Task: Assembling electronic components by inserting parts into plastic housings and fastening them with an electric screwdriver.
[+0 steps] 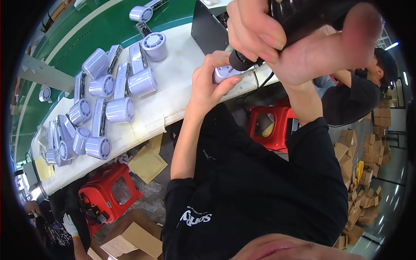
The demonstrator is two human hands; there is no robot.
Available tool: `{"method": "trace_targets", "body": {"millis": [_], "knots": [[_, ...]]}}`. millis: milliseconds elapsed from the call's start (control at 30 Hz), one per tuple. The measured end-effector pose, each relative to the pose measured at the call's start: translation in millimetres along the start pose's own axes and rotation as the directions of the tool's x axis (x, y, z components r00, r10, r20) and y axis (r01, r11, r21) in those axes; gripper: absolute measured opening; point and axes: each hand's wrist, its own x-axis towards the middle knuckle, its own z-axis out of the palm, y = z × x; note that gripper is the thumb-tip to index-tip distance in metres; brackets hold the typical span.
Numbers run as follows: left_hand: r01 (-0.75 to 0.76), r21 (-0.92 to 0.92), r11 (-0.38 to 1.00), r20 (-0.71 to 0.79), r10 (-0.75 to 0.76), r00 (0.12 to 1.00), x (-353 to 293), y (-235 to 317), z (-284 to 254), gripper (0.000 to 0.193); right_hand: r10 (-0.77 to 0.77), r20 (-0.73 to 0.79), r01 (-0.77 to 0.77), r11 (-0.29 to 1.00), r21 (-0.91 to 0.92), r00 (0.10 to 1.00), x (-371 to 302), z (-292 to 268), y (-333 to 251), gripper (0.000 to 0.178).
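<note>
My left hand [205, 86] is closed around a small lavender fan part [222, 73] at the near edge of the white table. Fingers and thumb grip it from either side, and they hide much of it. A black electric screwdriver [299, 18] fills my right hand [299, 58], which is wrapped around its body. Its nose tilts down to the left, and the thin bit meets the top of the fan part. To the left, several lavender handheld fans [119, 110] lie on the table in loose rows, their handles showing bare circuit boards.
A green conveyor belt [115, 24] runs behind the white table [167, 93]. A dark panel [209, 27] stands near my hands. Red stools [269, 125] and cartons [134, 240] are below. One person [353, 97] sits at right, another [60, 229] at lower left.
</note>
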Motion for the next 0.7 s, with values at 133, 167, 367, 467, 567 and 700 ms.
{"method": "trace_targets", "body": {"millis": [133, 167, 367, 467, 567, 700], "knots": [[-0.007, 0.020, 1.000, 0.007, 0.006, 1.000, 0.9, 0.4, 1.4, 0.039, 0.017, 0.010, -0.017, 0.999, 0.040, 1.000, 3.2, 0.9, -1.4, 0.054], [0.004, 0.037, 0.999, 0.004, -0.004, 1.000, 0.9, 1.2, 0.4, 0.039, 0.025, 0.017, -0.026, 0.998, 0.054, 1.000, 5.2, 1.7, -0.5, 0.054], [0.076, 0.045, 0.996, -0.006, -0.076, 0.997, -1.1, -4.5, -3.4, 0.037, 0.107, 0.052, -0.114, 0.981, 0.160, 0.993, 16.0, 2.7, 7.6, 0.054], [0.115, 0.026, 0.993, -0.015, -0.115, 0.993, 0.5, -3.4, -1.8, 0.036, 0.161, 0.076, -0.175, 0.957, 0.231, 0.984, 21.2, 0.1, 12.3, 0.053], [0.100, 0.003, 0.995, -0.038, -0.100, 0.994, 1.5, -3.3, -0.4, 0.036, 0.218, 0.108, -0.241, 0.917, 0.318, 0.970, 27.6, -2.2, 15.4, 0.053], [0.048, 0.064, 0.997, -0.067, -0.043, 0.997, -1.1, -7.8, -1.7, 0.036, 0.320, 0.151, -0.353, 0.821, 0.448, 0.935, 35.6, -5.9, 18.8, 0.053]]}}
